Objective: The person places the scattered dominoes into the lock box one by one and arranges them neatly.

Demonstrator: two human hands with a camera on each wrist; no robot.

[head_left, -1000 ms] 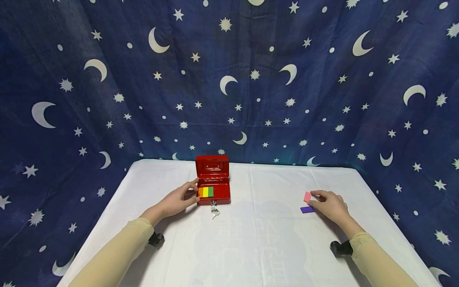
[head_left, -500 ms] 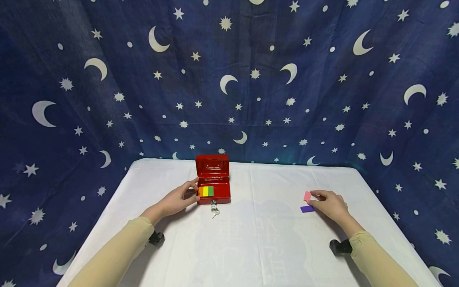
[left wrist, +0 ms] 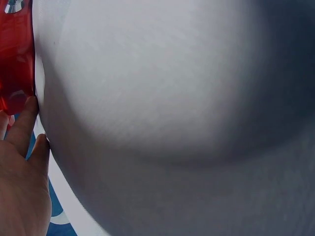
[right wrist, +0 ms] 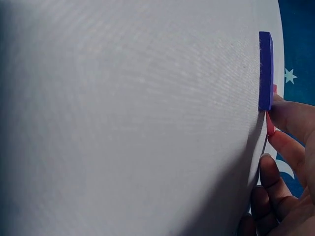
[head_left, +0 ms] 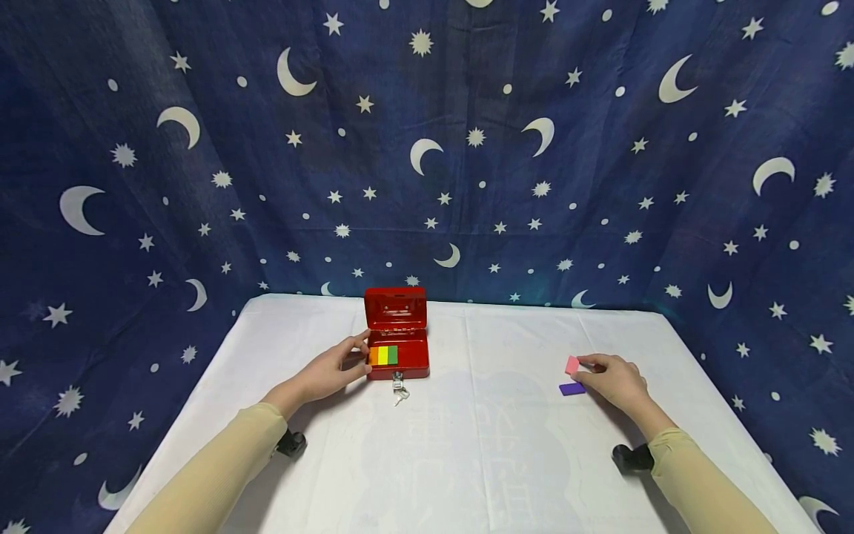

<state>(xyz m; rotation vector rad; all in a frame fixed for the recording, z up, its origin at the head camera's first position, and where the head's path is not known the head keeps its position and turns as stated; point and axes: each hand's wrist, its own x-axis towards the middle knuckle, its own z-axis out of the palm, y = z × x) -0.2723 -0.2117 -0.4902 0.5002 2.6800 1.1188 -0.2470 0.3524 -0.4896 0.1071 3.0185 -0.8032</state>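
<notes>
Just below the centre of the frame, we see the left hand (head_left: 331, 371) with its fingers spread, touching the left side of the open red box (head_left: 415, 373), where an orange block (head_left: 373, 357), yellow block (head_left: 383, 356) and green block (head_left: 393, 355) lie. At lower right, we see the right hand (head_left: 615, 382) pinching the pink block (head_left: 571, 364) beside the purple block (head_left: 570, 389) on the table (head_left: 480, 460).

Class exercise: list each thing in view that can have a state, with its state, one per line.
Red box: open
Lid: raised
Lock: at the box's front; locked or not, cannot tell
Orange block, yellow block, green block: side by side inside the box
Pink block: pinched by the right hand
Purple block: lying flat on the table
Left hand: touching the box's left side
</notes>
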